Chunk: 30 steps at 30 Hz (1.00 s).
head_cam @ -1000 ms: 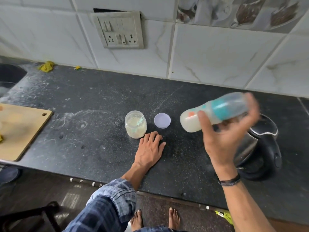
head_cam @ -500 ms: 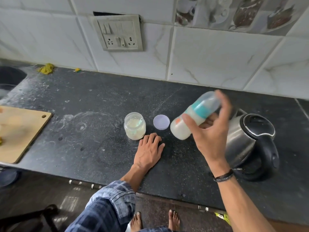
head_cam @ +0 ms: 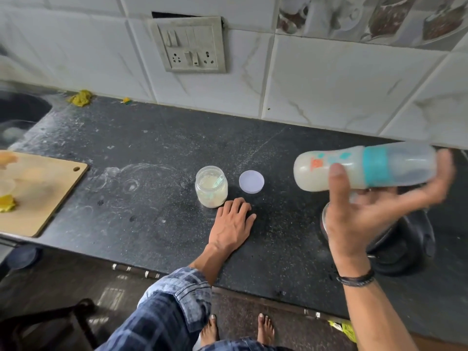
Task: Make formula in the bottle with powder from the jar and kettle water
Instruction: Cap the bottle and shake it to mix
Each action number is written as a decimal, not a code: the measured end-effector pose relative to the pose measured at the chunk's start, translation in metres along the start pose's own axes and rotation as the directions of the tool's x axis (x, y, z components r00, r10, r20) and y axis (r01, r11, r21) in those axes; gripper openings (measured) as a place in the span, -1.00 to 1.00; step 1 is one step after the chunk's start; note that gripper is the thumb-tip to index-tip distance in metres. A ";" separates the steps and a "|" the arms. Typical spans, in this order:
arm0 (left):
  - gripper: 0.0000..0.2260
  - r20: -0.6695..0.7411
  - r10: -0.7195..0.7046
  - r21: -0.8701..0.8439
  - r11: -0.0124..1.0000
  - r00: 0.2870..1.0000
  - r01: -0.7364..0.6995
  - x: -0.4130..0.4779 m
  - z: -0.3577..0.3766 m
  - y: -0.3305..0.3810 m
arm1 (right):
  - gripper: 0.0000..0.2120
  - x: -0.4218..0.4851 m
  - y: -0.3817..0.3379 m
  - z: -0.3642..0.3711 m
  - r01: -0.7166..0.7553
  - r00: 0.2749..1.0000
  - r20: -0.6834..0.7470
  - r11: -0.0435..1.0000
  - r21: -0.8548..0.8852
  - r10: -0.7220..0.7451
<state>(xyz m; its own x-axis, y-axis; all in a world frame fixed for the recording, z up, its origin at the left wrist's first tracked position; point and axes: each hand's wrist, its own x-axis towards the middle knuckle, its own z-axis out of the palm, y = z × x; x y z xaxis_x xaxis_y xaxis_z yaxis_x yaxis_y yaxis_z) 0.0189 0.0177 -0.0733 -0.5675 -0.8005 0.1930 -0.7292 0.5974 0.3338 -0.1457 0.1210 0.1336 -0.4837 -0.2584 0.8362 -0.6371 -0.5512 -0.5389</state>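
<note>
The milky, teal-collared plastic bottle [head_cam: 312,173] has swung back sideways above the steel kettle [head_cam: 410,239] — right hand [head_cam: 359,219] gripping it mid-shake, so mixing's underway; left hand [head_cam: 233,224] lies flat, fingers straight, on the black surface [head_cam: 152,173].

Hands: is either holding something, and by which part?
The right hand grips the bottle around its middle, thumb on the near side; the left hand holds nothing.

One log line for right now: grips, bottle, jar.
right grip: holds capped bottle sideways, milky fill | left grip: flat on counter | jar: open, lid beside
</note>
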 end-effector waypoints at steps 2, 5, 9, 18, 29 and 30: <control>-0.71 0.005 0.001 0.000 1.000 1.000 -0.001 -0.001 0.000 0.000 | -0.16 -0.005 0.000 0.005 -0.164 0.978 0.118 0.983 -0.081 0.173; -0.72 -0.003 0.000 -0.017 1.000 1.000 0.000 -0.001 0.000 -0.001 | -0.14 -0.009 -0.004 0.004 -0.260 0.950 0.157 0.963 -0.074 0.269; -0.72 0.001 0.001 0.005 1.000 1.000 -0.001 0.000 -0.002 0.001 | -0.13 -0.003 -0.001 0.000 -0.087 0.996 0.023 0.996 -0.032 0.088; -0.73 -0.013 0.001 0.006 1.000 1.000 -0.001 -0.001 -0.002 0.002 | -0.15 -0.001 0.003 -0.005 -0.210 0.977 0.055 0.977 0.036 0.208; -0.72 0.008 -0.001 -0.001 1.000 1.000 0.001 -0.002 -0.002 0.001 | -0.14 0.000 0.006 0.003 -0.290 0.950 0.131 0.956 0.038 0.283; -0.72 0.002 0.000 -0.005 1.000 1.000 0.000 -0.002 -0.002 0.001 | -0.13 -0.003 0.006 0.004 -0.361 0.913 0.196 0.932 -0.024 0.358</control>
<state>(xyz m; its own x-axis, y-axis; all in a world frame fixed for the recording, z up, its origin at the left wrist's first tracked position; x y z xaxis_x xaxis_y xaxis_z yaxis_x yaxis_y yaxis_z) 0.0199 0.0196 -0.0710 -0.5684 -0.8001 0.1916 -0.7272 0.5975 0.3380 -0.1456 0.1153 0.1285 -0.5522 -0.5889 0.5902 -0.4338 -0.4015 -0.8066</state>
